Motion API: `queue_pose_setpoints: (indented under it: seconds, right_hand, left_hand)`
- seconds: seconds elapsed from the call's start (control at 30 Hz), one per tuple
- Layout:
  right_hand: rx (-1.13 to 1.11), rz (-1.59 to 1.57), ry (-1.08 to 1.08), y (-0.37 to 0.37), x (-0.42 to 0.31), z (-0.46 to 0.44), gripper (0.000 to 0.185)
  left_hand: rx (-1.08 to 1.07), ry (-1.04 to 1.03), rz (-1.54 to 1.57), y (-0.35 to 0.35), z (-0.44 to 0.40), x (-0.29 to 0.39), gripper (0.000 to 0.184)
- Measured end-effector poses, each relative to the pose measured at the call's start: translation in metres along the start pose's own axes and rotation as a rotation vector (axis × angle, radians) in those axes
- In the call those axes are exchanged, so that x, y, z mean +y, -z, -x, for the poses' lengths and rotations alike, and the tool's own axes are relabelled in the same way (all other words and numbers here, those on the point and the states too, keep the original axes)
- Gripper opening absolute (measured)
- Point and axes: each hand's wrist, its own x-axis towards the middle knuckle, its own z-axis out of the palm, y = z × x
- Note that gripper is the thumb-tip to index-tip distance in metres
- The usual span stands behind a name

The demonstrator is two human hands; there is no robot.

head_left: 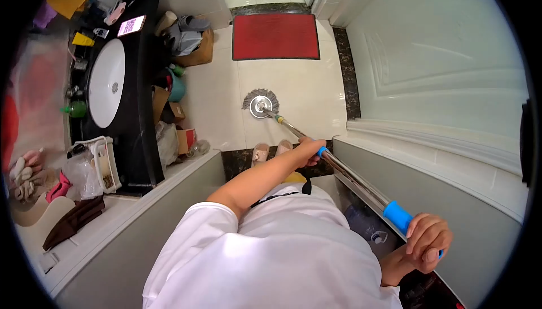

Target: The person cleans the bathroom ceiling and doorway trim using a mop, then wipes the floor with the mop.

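Observation:
My left hand (pixel 311 152) is closed around the lower part of a metal mop pole, beside a small blue ring. At the lower right, my right hand (pixel 427 241) grips the pole's top end, just past the blue sleeve (pixel 397 216). The mop (pixel 339 166) slants away from me across the view. Its round metal head (pixel 260 107) with grey strands rests on the pale tiled floor (pixel 214 94), in front of my feet in pink slippers (pixel 260 153).
A red mat (pixel 275 37) lies before the doorway. On the left stands a black counter (pixel 132 111) with a white sink (pixel 107 83), a phone (pixel 131 25) and a white basket (pixel 104 165). Boxes and bags sit beneath it. A white door (pixel 440 55) is at the right.

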Motion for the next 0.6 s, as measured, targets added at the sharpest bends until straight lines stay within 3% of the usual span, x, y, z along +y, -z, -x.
queue_pose_setpoints:
  seconds: [0.03, 0.37, 0.6]
  right_hand:
    - [0.033, 0.044, 0.002, 0.002, -0.002, 0.0, 0.031]
    - [0.232, 0.226, -0.004, 0.025, -0.005, -0.012, 0.03]
    - [0.168, 0.205, 0.012, 0.025, 0.001, -0.059, 0.039]
  left_hand:
    - [0.073, 0.023, -0.05, -0.01, -0.004, 0.009, 0.021]
    - [-0.031, 0.028, -0.16, -0.055, -0.056, 0.051, 0.022]
    - [-0.165, 0.034, -0.146, -0.06, -0.066, 0.091, 0.021]
